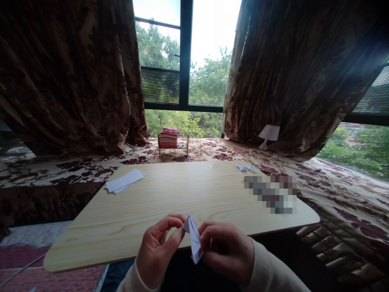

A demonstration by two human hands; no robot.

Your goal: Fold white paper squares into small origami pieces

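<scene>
Left hand (159, 249) and right hand (229, 247) pinch folded paper (193, 239) at the table's (158, 194) near edge, open room beyond.

The left hand (159, 247) and right hand (228, 247) pinch a folded white paper (193, 239) between them at the near edge of the pale worktop (158, 202). White paper strips (126, 181) lie at the far left of the worktop, small folded papers (245, 167) at the far right, near a blurred-out patch. Beyond stand a small rack (173, 148) bearing stacked red-and-white cloths (169, 137) and, right, a white lamp (269, 133), before curtained windows (186, 61).
</scene>
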